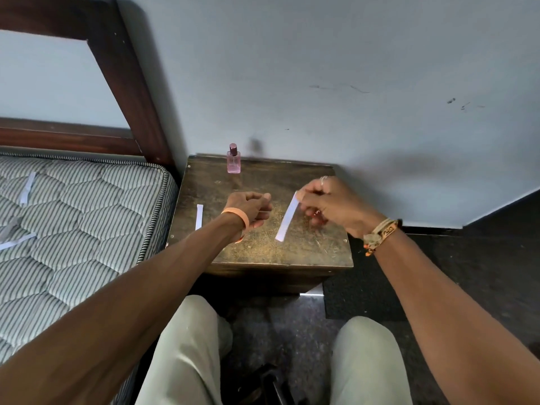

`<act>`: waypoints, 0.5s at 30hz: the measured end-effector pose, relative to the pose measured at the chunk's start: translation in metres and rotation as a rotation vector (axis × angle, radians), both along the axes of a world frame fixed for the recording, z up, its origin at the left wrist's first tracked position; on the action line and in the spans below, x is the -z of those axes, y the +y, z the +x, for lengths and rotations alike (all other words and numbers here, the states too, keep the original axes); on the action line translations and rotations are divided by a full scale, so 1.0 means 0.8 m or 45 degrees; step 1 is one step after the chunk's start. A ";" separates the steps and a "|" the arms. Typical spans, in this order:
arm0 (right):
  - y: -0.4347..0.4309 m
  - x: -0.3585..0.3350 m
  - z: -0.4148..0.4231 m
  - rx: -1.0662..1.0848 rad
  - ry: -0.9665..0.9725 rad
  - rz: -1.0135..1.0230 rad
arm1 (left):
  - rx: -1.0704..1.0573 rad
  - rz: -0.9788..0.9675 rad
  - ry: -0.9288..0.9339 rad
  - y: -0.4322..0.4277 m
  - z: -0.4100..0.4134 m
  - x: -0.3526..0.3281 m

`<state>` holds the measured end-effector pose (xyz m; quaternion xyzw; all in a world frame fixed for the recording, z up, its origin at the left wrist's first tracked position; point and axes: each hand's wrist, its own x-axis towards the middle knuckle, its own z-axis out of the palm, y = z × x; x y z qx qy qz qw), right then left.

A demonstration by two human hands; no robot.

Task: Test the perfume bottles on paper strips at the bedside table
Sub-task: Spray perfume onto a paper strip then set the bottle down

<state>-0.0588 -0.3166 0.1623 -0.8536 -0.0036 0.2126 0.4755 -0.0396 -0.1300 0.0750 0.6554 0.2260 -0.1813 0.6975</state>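
A pink perfume bottle [233,162] with a dark red cap stands upright at the back edge of the wooden bedside table [315,252]. My right hand [330,206] pinches the top end of a white paper strip [287,219], which hangs slanted above the tabletop. My left hand [248,207] hovers just left of the strip, fingers curled and thumb on top pointing toward it. Whatever it may hold is hidden inside the fingers. A second paper strip [199,216] lies flat near the table's left edge.
A striped mattress [81,229] borders the table on the left, with loose paper strips [28,187] lying on it. A dark wooden headboard [131,92] and the wall stand behind. My knees [190,340] are in front of the table above a dark floor.
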 end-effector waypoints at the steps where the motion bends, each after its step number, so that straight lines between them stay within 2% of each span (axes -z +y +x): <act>1: -0.004 -0.001 0.015 0.037 -0.089 -0.050 | 0.004 -0.008 -0.016 -0.003 0.008 0.000; 6: -0.027 0.015 0.109 0.158 -0.230 -0.175 | 0.043 0.002 -0.091 -0.023 0.058 -0.006; 15: -0.040 0.068 0.241 0.034 -0.118 -0.357 | 0.062 0.259 -0.254 -0.059 0.173 0.017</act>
